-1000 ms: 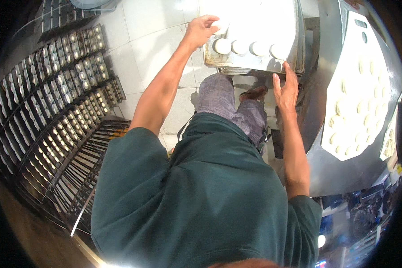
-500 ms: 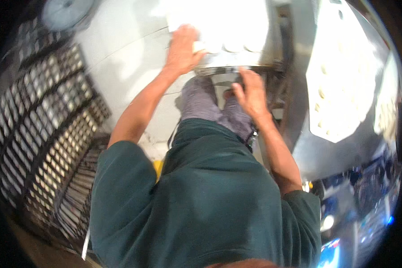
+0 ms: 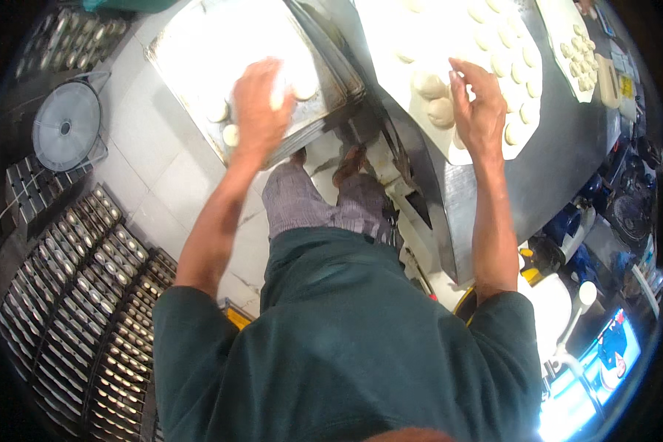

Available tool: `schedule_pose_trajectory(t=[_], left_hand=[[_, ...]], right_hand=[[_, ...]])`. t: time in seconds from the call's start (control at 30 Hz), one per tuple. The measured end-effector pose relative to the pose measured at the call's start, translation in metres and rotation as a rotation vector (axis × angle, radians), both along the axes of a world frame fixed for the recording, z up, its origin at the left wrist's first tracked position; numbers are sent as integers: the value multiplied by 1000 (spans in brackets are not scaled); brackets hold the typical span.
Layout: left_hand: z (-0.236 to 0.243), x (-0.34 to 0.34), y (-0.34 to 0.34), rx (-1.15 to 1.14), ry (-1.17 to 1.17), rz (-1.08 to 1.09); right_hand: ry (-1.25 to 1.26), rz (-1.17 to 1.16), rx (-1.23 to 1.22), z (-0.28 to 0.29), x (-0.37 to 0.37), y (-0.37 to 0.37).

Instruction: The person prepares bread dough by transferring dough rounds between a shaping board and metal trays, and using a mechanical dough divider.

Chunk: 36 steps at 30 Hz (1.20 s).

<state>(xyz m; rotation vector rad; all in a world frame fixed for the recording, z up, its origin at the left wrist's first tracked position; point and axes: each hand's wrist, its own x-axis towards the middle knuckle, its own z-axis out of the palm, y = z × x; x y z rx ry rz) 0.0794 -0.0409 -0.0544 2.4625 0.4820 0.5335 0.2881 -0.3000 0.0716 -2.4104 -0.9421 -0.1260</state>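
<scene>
My left hand, smeared by motion, is over a metal baking tray at the upper middle. Small pale dough rounds surround it: one dough round to its left, a smaller one by the wrist, another to its right. A pale bit shows beside the fingers; whether they grip it cannot be told. My right hand has its fingers bent and apart, with nothing visible in them. It hovers over a white sheet of flattened dough rounds, beside two bigger dough balls.
The sheet lies on a steel table. Further right is another white sheet with small dough pieces. Racks of filled trays stand at left, near a round grey fan. A lit screen is at lower right.
The view has swung right, bringing more of the steel table in. My right hand has risen from beside my legs to the dough sheet. My left hand has moved further over the tray.
</scene>
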Motion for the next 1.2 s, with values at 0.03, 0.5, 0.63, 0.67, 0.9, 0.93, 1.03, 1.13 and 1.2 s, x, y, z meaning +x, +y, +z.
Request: schedule_pose_trajectory(t=[0.03,0.5,0.63,0.67,0.9,0.93,1.03,1.13,1.2], left_hand=[[20,38,-16,4,-82,-53],[85,155,-85,-509,-22,-265],[87,159,-74,-1106,189,-147],[90,159,-72,-886,357,-219],[90,170,-87,-421,213,-416],[91,173,-84,-431,207,-393],[97,180,-72,-463,201,-325],[101,191,-55,-410,173,-230],[96,220,-38,-259,78,-148]], right_hand=[[-3,10,22,-5,18,1],[176,91,-30,-43,123,89],[986,208,813,-50,137,48],[1083,116,903,-43,140,30],[900,-267,409,15,85,-72],[927,-281,358,12,82,-74],[974,-247,392,10,80,-71],[843,-219,260,18,92,-42],[597,-175,145,16,108,-19]])
